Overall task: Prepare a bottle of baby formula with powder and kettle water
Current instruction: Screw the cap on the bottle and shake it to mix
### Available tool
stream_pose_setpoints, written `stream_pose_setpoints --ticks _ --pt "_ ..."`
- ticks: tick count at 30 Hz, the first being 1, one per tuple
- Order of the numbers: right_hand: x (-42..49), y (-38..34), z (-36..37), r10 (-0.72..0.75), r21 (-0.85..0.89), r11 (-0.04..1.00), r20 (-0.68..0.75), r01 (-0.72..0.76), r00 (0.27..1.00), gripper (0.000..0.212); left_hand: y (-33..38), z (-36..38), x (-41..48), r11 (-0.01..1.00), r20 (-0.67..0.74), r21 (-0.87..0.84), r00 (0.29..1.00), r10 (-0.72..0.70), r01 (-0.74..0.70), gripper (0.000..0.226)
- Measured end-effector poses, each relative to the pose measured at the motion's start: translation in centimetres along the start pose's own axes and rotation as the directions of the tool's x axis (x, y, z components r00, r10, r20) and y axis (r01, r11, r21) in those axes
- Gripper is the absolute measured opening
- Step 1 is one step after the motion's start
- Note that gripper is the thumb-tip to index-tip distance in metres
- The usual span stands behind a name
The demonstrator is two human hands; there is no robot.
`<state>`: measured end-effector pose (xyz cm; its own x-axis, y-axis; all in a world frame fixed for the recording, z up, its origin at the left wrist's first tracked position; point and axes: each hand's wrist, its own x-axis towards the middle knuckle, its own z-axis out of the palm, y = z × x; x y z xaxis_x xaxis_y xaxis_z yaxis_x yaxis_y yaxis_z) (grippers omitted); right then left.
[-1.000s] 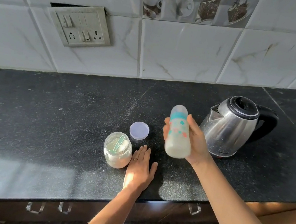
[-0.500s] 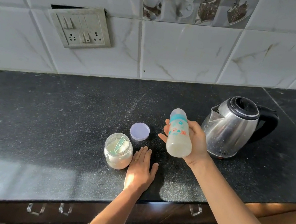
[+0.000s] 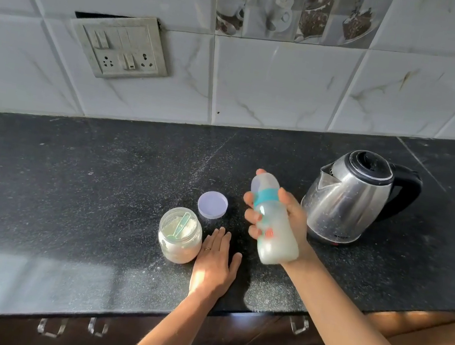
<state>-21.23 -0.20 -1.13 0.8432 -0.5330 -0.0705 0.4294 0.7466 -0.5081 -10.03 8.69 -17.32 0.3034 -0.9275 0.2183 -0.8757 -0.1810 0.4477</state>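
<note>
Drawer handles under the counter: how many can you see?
3 handles: one and another close together at lower left, a third right of centre. Others may lie hidden or beyond the frame edges.

Bright sun glares off the table (image 3: 25,274) left of the left grip (image 3: 213,262); the bottle (image 3: 276,233) looks smeared, and tiles (image 3: 263,88) bow outward.

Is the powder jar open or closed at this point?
Open. Its lilac lid lies on the counter behind the powder jar, and a green scoop shows inside.
</note>
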Motion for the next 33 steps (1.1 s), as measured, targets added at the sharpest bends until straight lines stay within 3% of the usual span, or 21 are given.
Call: stream_pose_setpoints --ticks 3,7,10,14,17,19,21,22,25,29,33 --pt "0.1 0.0 -0.1 -0.036 0.170 0.984 -0.121 0.056 0.992 0.077 0.1 -0.1 -0.1 1.000 0.005 0.009 1.000 -0.002 0.002 0.058" --pt "-0.4 0.1 0.8 -0.060 -0.073 0.996 -0.017 0.059 0.998 0.064 -0.1 -0.1 0.0 1.000 0.002 0.008 1.000 0.011 -0.012 0.058" --pt "-0.4 -0.3 0.8 -0.108 -0.010 0.994 -0.116 0.107 0.987 0.077 0.0 0.0 0.0 1.000 0.010 -0.002 1.000 -0.001 0.001 0.058" --pt "-0.4 -0.1 0.8 -0.085 -0.129 0.989 -0.060 0.077 0.995 0.069 -0.2 -0.1 0.0 1.000 0.005 -0.006 1.000 0.016 -0.016 0.059" --pt "-0.4 -0.2 0.3 -0.080 0.060 0.994 -0.135 0.088 0.988 0.082 -0.1 -0.1 0.1 1.000 -0.010 -0.013 1.000 0.005 -0.005 0.058" --pt "-0.6 0.0 0.1 -0.035 0.115 0.992 -0.095 0.046 0.995 0.073 0.0 -0.1 -0.1 1.000 -0.010 -0.028 1.000 0.009 -0.009 0.058" --pt "-0.8 0.2 0.2 -0.068 -0.049 0.997 -0.080 0.064 0.995 0.062 0.0 -0.1 0.0 0.999 -0.007 -0.036 1.000 0.015 -0.015 0.058" --pt "-0.6 0.3 0.1 -0.087 -0.087 0.993 -0.114 0.078 0.990 0.061 -0.1 -0.1 0.0 0.999 -0.002 -0.038 1.000 0.013 -0.013 0.058" --pt "-0.3 0.2 -0.2 -0.093 0.050 0.993 -0.229 0.107 0.969 0.065 0.0 -0.1 -0.2 0.999 0.001 -0.041 1.000 0.005 -0.005 0.058" --pt "-0.3 0.1 -0.2 -0.095 -0.084 0.993 -0.197 0.080 0.976 0.055 -0.2 -0.3 0.0 0.999 0.002 -0.046 1.000 0.011 -0.011 0.058" --pt "-0.4 -0.3 -0.5 -0.093 0.109 0.986 -0.278 0.127 0.956 0.041 -0.1 -0.3 -0.1 0.999 0.008 -0.044 1.000 0.006 -0.005 0.059"
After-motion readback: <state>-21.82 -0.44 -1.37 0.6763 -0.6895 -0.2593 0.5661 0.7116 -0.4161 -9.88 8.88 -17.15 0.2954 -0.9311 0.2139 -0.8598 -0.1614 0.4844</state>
